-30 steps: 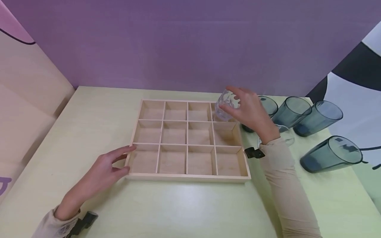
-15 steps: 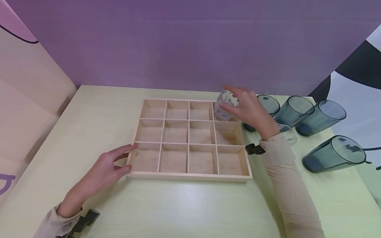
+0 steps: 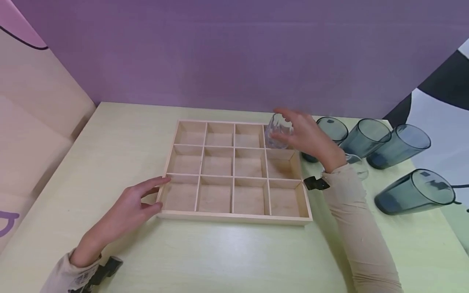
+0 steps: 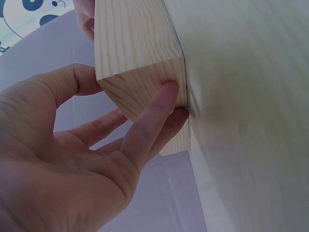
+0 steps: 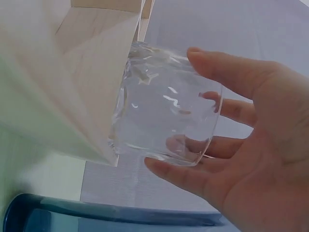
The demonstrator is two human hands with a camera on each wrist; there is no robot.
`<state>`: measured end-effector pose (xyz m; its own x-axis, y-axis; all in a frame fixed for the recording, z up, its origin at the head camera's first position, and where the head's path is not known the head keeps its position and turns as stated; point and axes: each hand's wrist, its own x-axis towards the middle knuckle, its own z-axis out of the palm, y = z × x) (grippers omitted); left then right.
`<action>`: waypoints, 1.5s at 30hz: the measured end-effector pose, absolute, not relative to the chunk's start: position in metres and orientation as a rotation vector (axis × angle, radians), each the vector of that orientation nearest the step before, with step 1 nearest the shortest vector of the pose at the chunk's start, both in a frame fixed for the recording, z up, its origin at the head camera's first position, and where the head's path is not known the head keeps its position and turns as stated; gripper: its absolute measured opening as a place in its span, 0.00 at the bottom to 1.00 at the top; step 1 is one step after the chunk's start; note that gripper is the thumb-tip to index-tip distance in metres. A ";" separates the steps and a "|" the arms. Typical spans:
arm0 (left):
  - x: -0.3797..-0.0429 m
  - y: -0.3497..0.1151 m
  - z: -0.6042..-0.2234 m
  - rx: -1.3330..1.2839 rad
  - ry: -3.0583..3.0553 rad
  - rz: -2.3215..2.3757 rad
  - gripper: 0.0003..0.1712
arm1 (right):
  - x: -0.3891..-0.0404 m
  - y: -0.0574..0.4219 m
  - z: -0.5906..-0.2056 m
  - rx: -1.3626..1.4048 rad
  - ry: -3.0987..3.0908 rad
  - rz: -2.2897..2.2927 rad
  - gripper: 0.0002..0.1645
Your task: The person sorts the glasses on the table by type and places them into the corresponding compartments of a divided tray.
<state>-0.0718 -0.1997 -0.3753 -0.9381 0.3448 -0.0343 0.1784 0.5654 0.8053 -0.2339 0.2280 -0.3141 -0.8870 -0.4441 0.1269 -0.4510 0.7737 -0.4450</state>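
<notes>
My right hand (image 3: 305,136) holds a clear drinking glass (image 3: 278,130) at the back right compartment of a divided wooden tray (image 3: 234,219). In the right wrist view, thumb and fingers spread round the rim end of the glass (image 5: 164,106), and its base end sits behind the tray's wall. My left hand (image 3: 124,211) rests its fingertips against the tray's left side. In the left wrist view, those fingers (image 4: 154,116) press on the pale wood end face, with one digit at the upper edge.
Several blue-grey tinted tumblers stand right of the tray, among them a back one (image 3: 366,136) and a front one (image 3: 414,195). Another clear glass (image 3: 360,167) is partly hidden behind the right wrist. A purple wall (image 3: 234,57) rises behind the table.
The clear glass has gone from tilted to more upright at the back right compartment, with my right hand still round it. My left hand stays at the tray's side. The head view has shifted slightly.
</notes>
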 end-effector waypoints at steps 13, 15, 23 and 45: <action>-0.074 -0.197 -0.376 0.442 2.604 1.294 0.34 | -0.232 0.233 -0.317 0.725 -3.125 0.697 0.41; -0.074 -0.198 -0.375 0.443 2.608 1.290 0.34 | -0.232 0.233 -0.318 0.736 -3.137 0.689 0.41; -0.073 -0.201 -0.374 0.443 2.600 1.294 0.34 | -0.232 0.232 -0.322 0.815 -3.156 0.641 0.40; -0.080 -0.196 -0.375 0.437 2.596 1.298 0.33 | -0.199 0.242 -0.295 0.691 -3.128 0.591 0.33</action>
